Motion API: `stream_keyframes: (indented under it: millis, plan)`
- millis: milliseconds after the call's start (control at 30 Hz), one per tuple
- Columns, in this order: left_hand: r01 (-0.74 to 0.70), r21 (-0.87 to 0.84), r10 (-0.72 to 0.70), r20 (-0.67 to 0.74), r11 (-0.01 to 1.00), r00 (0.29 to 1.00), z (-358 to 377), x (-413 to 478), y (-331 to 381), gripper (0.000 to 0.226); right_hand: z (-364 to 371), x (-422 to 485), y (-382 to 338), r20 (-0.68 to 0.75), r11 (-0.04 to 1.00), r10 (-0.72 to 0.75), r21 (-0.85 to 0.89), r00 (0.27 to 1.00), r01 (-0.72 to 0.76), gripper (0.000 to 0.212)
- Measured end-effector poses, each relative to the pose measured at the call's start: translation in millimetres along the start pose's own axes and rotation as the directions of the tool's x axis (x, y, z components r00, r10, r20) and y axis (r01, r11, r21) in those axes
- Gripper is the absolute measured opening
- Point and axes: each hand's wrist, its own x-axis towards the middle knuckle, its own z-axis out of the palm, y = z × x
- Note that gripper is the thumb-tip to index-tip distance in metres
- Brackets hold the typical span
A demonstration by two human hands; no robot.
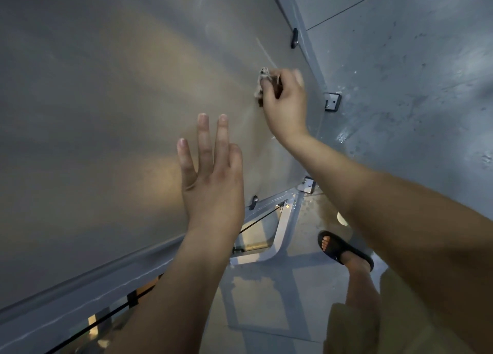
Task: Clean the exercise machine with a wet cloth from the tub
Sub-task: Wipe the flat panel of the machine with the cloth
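Nearest us, our left hand (213, 177) hangs in front of the grey panel (120, 100) of the exercise machine, its grip spread and the fingers straight. We cannot tell whether the palm touches the panel.

Further out, the grip of our right hand (286, 105) pinches a crumpled wet cloth (262, 80) and holds it against the panel near its right edge. The tub is not in view.

The wad is small and bunched, so we judge it could slip out of the fingers on a hard stroke, or our knuckles could rub the panel instead of the cloth. The cloth looks dark in places, and a faint streak runs up the panel above it, so a soiled wad may smear rather than clean.

Beyond the hand, the panel's edge runs into the grey frame rail (93, 292), with a metal bracket (332, 101) just to the right. A wide wipe could catch our fingers there. If we lean weight on the left hand, the panel may flex.

Farthest off, the floor (413, 73) shows wet patches, and our foot stands on it in an open black sandal (344, 249). Reaching further along the panel could mean a slip.

We can read no writing or brand. A pale mark on the sandal is too small to make out.
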Motion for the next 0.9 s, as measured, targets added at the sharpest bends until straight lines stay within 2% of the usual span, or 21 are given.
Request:
stream_keyframes:
  millis: [67,133,167,267,367,433,500,567,600,667,767,800,900]
  plan:
    - [-0.001,-0.010,0.001,-0.001,1.000,1.000,-1.9,-0.4,-0.3,0.043,-1.2,-39.5,11.4,0.096,0.998,0.054,-0.017,0.994,-0.052,0.020]
    - [-0.008,-0.015,0.008,-0.005,1.000,1.000,-2.3,-0.8,-1.6,0.042,-11.7,-80.9,27.7,0.260,0.998,0.042,-0.054,0.965,-0.028,0.015]
    - [-0.012,-0.021,0.011,-0.005,1.000,1.000,-2.3,-0.8,-2.4,0.043,-16.4,-84.5,33.1,0.287,0.999,0.023,-0.052,0.958,-0.009,0.011]
    - [-0.018,-0.031,0.018,-0.005,0.999,1.000,-0.3,-0.3,-2.6,0.048,-6.6,-30.3,36.0,0.180,0.994,0.086,-0.085,0.980,-0.072,0.012]
    - [-0.011,-0.047,0.011,-0.018,0.999,1.000,0.8,-0.1,-1.0,0.042,2.1,3.8,40.4,0.087,0.995,0.086,-0.060,0.992,-0.081,0.013]
    - [-0.004,-0.054,0.003,-0.017,0.999,1.000,0.5,0.0,-1.4,0.041,-1.9,-24.4,47.1,0.149,0.990,0.111,-0.104,0.983,-0.096,0.014]
    - [-0.007,-0.049,0.006,-0.019,0.999,1.000,-0.1,0.0,-1.9,0.040,-11.3,-51.1,57.8,0.289,0.982,0.152,-0.151,0.945,-0.111,0.011]
    - [-0.011,-0.047,0.009,-0.025,0.999,1.000,0.3,0.0,-2.4,0.039,-11.0,-44.6,56.4,0.318,0.973,0.189,-0.190,0.929,-0.132,0.008]
    - [-0.012,-0.045,0.010,-0.027,0.999,1.000,0.9,0.3,-2.2,0.039,-7.0,-33.1,52.9,0.282,0.976,0.186,-0.163,0.941,-0.144,0.006]
    - [-0.006,-0.042,0.006,-0.023,0.999,1.000,2.1,0.2,-1.0,0.039,-0.8,-16.5,42.1,0.196,0.994,0.077,-0.092,0.978,-0.060,0.005]
    - [0.004,-0.041,-0.005,-0.014,0.999,1.000,3.0,0.1,0.5,0.040,1.1,-17.5,35.3,0.186,0.998,-0.006,-0.060,0.982,0.018,0.007]
    - [0.005,-0.042,-0.006,-0.009,0.999,1.000,3.0,0.0,0.5,0.041,0.8,-14.3,40.8,0.176,0.996,0.036,-0.085,0.984,-0.021,0.009]
    - [-0.003,-0.042,0.003,0.004,0.999,1.000,1.5,0.2,0.7,0.042,3.0,8.0,56.4,0.113,0.927,0.362,-0.149,0.925,-0.344,0.013]
